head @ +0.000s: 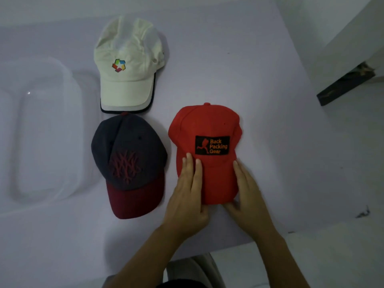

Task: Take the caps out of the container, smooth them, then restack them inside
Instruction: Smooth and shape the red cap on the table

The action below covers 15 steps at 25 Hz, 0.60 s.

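Observation:
Three caps lie on the pale table. A red cap (207,125) with a black "Back Packing Gear" patch lies at the centre right. My left hand (188,196) rests flat on the left side of its brim, and my right hand (248,196) holds the brim's right side, thumb at the front edge. To the left lies a dark grey cap (126,146) with a maroon brim. Behind it sits a cream cap (126,65) with a coloured logo. A clear plastic container (41,129) stands empty at the far left.
The table (270,100) is covered in a pale lilac surface; its front edge runs near my body and its right edge slants away. Beyond the right edge is a light floor with a dark strip (342,86) by a white wall.

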Each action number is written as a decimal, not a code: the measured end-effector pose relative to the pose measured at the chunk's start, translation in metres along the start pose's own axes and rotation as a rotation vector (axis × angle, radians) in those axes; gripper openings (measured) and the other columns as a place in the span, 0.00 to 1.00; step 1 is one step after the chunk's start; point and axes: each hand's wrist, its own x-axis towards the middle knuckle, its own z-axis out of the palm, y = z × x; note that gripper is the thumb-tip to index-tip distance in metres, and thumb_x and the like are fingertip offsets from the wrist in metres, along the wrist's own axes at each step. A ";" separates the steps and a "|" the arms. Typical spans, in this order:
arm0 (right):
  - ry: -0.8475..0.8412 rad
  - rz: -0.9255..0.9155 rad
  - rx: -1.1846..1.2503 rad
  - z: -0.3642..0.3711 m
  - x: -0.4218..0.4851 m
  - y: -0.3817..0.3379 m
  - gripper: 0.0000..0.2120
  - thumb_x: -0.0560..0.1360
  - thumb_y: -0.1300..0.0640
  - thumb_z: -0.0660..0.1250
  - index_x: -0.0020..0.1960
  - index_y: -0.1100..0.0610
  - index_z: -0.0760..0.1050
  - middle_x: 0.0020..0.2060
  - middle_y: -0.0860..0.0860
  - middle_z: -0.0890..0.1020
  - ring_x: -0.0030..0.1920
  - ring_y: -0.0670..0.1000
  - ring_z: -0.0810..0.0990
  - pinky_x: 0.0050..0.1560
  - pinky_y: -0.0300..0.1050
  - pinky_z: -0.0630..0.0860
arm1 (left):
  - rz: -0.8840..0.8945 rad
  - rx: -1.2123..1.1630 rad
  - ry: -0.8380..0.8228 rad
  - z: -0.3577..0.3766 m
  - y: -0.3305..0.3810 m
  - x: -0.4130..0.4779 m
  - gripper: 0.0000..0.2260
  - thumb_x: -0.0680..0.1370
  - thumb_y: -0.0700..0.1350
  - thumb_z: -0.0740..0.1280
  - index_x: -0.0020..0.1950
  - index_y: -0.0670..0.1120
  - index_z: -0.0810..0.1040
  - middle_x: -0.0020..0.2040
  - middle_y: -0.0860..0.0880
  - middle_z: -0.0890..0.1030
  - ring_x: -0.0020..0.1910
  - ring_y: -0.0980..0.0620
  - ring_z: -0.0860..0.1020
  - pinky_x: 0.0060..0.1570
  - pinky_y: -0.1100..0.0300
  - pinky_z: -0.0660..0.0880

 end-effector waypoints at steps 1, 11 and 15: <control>0.052 0.032 -0.058 0.004 0.003 -0.004 0.36 0.75 0.40 0.57 0.74 0.60 0.54 0.73 0.59 0.63 0.73 0.53 0.61 0.71 0.49 0.62 | -0.013 0.039 0.015 0.004 0.000 0.001 0.33 0.74 0.45 0.57 0.75 0.39 0.46 0.76 0.36 0.49 0.76 0.40 0.48 0.70 0.44 0.61; 0.006 0.106 0.469 0.010 0.010 -0.022 0.32 0.75 0.49 0.56 0.74 0.39 0.44 0.73 0.33 0.54 0.72 0.35 0.56 0.67 0.27 0.59 | -0.165 -0.301 0.055 0.020 0.015 0.004 0.34 0.73 0.69 0.49 0.66 0.69 0.25 0.73 0.57 0.30 0.74 0.59 0.32 0.71 0.66 0.34; -0.067 0.057 0.410 0.007 0.017 -0.026 0.30 0.75 0.47 0.53 0.72 0.34 0.43 0.72 0.27 0.52 0.74 0.37 0.53 0.74 0.37 0.52 | -0.174 -0.376 0.083 0.017 0.015 0.003 0.33 0.74 0.63 0.52 0.66 0.71 0.28 0.73 0.64 0.30 0.74 0.60 0.34 0.72 0.67 0.37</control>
